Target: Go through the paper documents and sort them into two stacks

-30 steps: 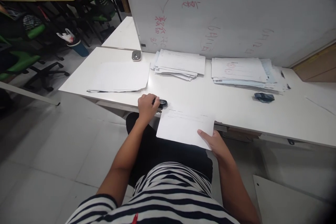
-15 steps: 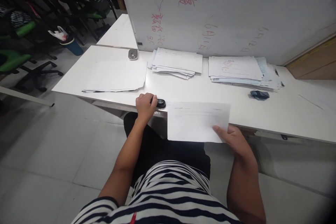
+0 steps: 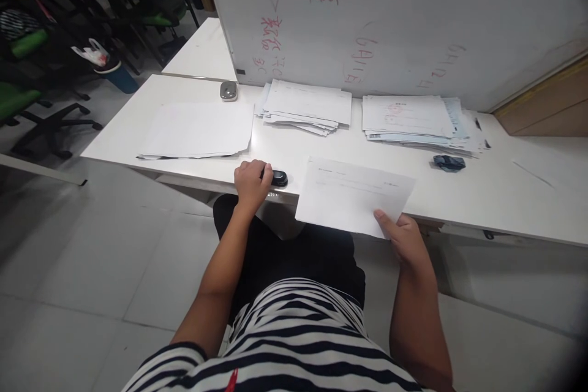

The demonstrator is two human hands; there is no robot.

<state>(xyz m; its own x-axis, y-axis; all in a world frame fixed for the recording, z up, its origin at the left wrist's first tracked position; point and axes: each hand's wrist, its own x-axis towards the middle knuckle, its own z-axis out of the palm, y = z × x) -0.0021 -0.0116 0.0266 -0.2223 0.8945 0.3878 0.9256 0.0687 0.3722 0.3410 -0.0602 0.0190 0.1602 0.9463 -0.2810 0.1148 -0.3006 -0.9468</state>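
Observation:
My left hand (image 3: 250, 180) is closed round a small black stapler (image 3: 277, 177) at the front edge of the white table (image 3: 459, 196). My right hand (image 3: 399, 234) pinches the near right corner of a white sheet of paper (image 3: 353, 196), thumb on top. The sheet hangs partly over the table's front edge, tilted a little. Beyond it lie two stacks of printed papers, a middle stack (image 3: 307, 105) and a right stack (image 3: 413, 121).
A loose pile of blank sheets (image 3: 197, 130) lies at the table's left. A small grey device (image 3: 228, 90) sits near the whiteboard (image 3: 390, 6). A dark clip-like object (image 3: 449, 162) lies right of centre. Office chairs (image 3: 27, 98) stand at the left.
My right hand has carried the sheet to the right and further onto the table. My left hand has stayed on the stapler.

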